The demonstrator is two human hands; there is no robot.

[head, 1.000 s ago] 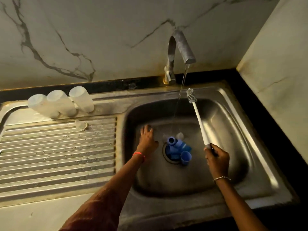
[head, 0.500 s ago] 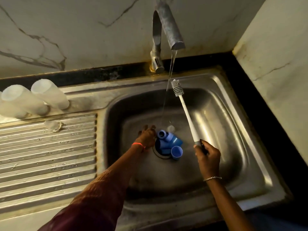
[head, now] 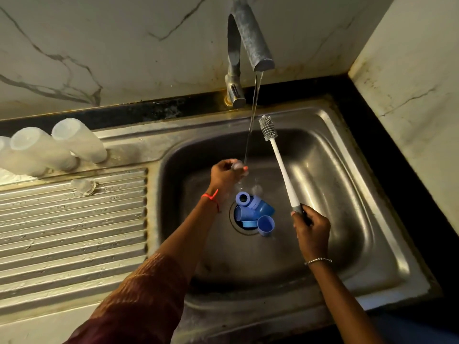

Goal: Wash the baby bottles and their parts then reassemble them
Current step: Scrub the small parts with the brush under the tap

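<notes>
My left hand [head: 224, 171] holds a small clear teat [head: 237, 166] under the running water [head: 252, 120] in the steel sink [head: 330, 170]. My right hand [head: 311, 228] grips the handle of a white bottle brush [head: 279, 162], its bristle head pointing up and back. Several blue rings and caps [head: 253, 211] lie piled over the drain. Another clear teat [head: 257, 188] sits in the basin behind them. Three white bottle bodies [head: 57, 145] stand upside down at the back of the drainboard.
The tap [head: 248, 38] rises from the black counter strip behind the basin. A clear teat [head: 84, 186] lies on the ribbed drainboard [head: 74, 232]. A marble wall stands behind, and a side wall [head: 409, 83] closes the right.
My left hand has left the sink floor beside the blue parts and risen into the water stream with a clear teat in it. The brush in my right hand has stayed upright.
</notes>
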